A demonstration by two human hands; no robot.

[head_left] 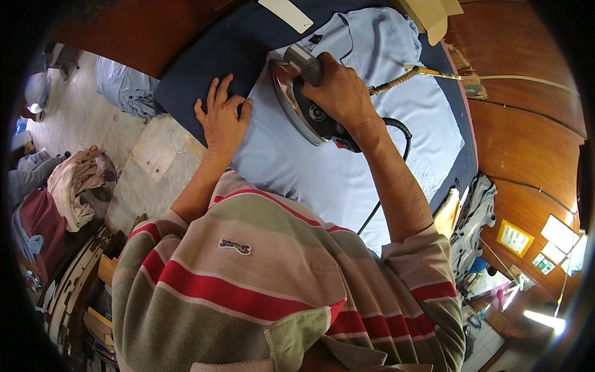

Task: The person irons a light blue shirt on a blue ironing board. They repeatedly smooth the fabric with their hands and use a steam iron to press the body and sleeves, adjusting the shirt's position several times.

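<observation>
My right hand (344, 93) is wrapped round the handle of a steam iron (317, 113) with a dark body and a shiny metal base. The iron stands over a light blue shirt (347, 180) spread across a dark navy cover (192, 68); whether its base presses flat on the cloth, I cannot tell. A cord and a brown-wrapped hose (396, 80) run off from the iron to the right. My left hand (227, 121) rests with fingers apart at the shirt's left edge, fingertips over the navy cover. The shirt's collar end lies at the far side.
A white card (286, 15) lies on the cover's far edge, with cardboard (431, 15) at far right. Wood panelling (533, 142) rises on the right, dark garments (477, 217) hanging beside it. Piles of clothes (74, 186) and a blue cloth bundle (124, 87) are at left.
</observation>
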